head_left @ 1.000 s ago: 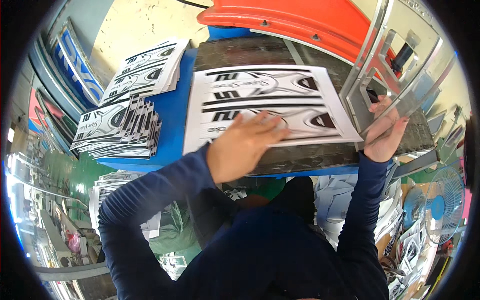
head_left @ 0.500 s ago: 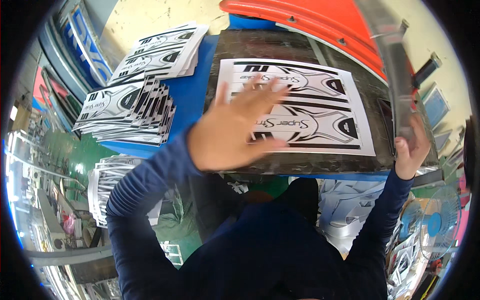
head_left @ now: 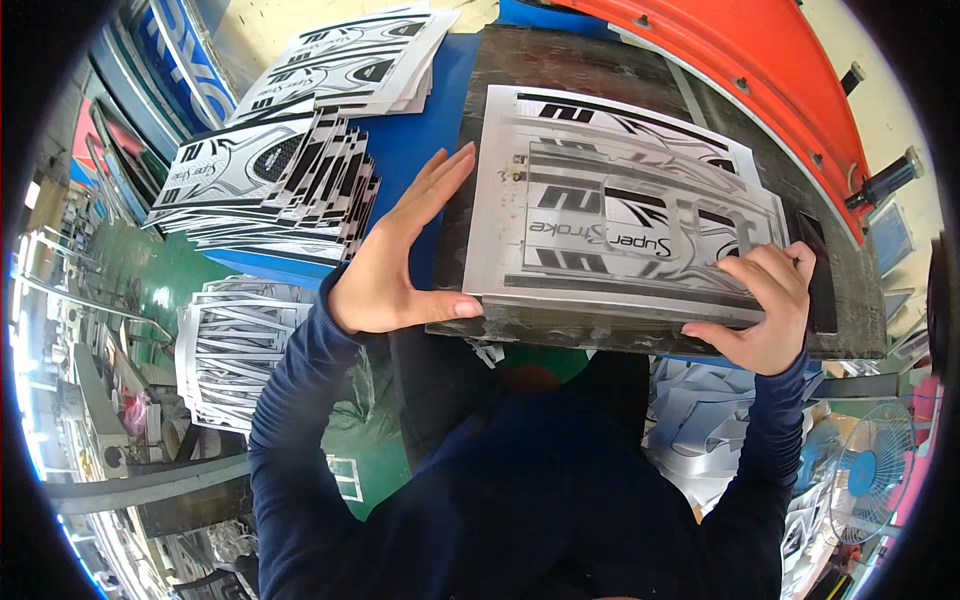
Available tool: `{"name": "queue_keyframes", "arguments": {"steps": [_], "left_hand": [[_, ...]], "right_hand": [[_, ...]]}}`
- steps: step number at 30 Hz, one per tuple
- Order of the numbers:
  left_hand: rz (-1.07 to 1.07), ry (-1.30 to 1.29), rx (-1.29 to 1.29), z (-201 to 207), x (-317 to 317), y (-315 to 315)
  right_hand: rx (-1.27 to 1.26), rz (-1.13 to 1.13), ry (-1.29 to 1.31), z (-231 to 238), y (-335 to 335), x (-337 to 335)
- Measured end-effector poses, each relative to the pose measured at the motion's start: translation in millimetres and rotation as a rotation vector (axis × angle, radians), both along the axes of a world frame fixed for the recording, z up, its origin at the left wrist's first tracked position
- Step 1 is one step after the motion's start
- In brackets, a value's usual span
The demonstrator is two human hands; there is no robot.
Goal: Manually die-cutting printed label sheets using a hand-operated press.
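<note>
A printed black-and-white sheet [head_left: 620, 115] lies on a dark, scuffed board [head_left: 545, 70] in front of me. Over it rests a clear plastic template [head_left: 590, 232] with cut-outs, through which the print shows; whether it lies fully flat I cannot tell. My right hand [head_left: 765, 305] grips the template's right end, fingers on top and thumb at the near edge. Spread beside the left end is my left hand [head_left: 400, 255], open, its thumb at the near left corner of the sheet. Whether that thumb presses on the sheet or template is unclear.
Stacked printed sheets [head_left: 340, 60] and a fanned pile of cut prints [head_left: 250, 170] sit on the blue surface at left. A red machine part [head_left: 740, 60] borders the board's far side. A black slab [head_left: 820, 270] lies at right. A blue fan [head_left: 865, 470] stands lower right.
My right hand has brought the template down from upright at the right onto the sheet. My left hand has moved off the sheet's middle to its left edge.
</note>
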State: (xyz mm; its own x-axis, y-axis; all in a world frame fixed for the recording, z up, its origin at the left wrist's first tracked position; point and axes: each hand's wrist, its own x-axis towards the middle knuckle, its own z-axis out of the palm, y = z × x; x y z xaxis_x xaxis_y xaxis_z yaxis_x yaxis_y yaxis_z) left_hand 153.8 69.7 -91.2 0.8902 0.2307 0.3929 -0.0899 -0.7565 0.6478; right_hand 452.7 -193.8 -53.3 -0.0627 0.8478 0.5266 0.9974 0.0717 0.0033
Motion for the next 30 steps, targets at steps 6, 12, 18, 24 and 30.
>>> {"name": "queue_keyframes", "arguments": {"steps": [6, 12, 18, 24, 30], "left_hand": [[0.078, 0.104, 0.149, -3.2, -0.6, -4.4], [0.092, 0.08, 0.138, -6.4, -1.1, -4.4], [0.084, 0.079, 0.149, -5.8, -0.9, -4.7], [0.086, 0.078, 0.152, -6.7, -0.8, -4.2], [0.0, 0.064, 0.157, -3.0, -1.4, 0.7]], "right_hand": [[0.012, 0.03, -0.012, -4.0, 5.4, -7.8], [-0.005, 0.026, -0.022, -5.9, 8.0, -11.5], [-0.007, 0.019, -0.02, -8.5, 5.3, -10.9], [-0.033, 0.006, -0.019, -4.7, 9.3, -15.6], [-0.239, -0.133, 0.087, 8.7, -18.0, 5.0]]}}
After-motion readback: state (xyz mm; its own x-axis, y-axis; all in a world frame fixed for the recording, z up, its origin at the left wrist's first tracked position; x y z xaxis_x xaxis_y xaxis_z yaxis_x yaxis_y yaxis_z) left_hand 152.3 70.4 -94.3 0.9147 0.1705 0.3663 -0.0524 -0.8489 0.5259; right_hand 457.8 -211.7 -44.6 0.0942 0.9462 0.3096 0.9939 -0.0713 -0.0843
